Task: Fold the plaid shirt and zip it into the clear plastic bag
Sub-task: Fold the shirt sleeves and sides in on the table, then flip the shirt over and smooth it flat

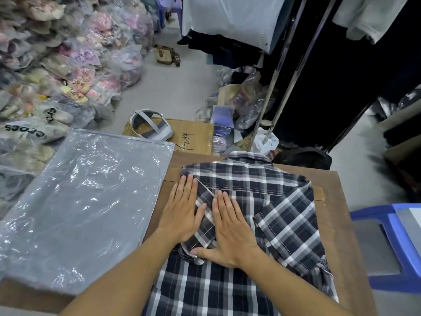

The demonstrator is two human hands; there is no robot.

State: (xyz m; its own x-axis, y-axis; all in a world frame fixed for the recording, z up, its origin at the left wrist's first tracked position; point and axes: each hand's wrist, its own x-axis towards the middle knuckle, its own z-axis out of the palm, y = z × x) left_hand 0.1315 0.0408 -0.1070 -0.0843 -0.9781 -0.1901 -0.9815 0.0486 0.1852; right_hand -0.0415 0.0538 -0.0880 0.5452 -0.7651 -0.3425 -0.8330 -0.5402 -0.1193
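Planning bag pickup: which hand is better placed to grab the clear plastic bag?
Left, probably. The left hand lies flat at the navy-and-white plaid shirt's left edge, next to the clear plastic zip bag. The right hand presses mid-shirt, farther away.

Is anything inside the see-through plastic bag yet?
Empty: the clear plastic bag lies flat, and the dark plaid shirt sits beside it under both hands.

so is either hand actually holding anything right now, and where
Nothing is gripped. The left hand and right hand lie flat, palms down, pressing the folded-in sleeve on the left side of the plaid shirt.
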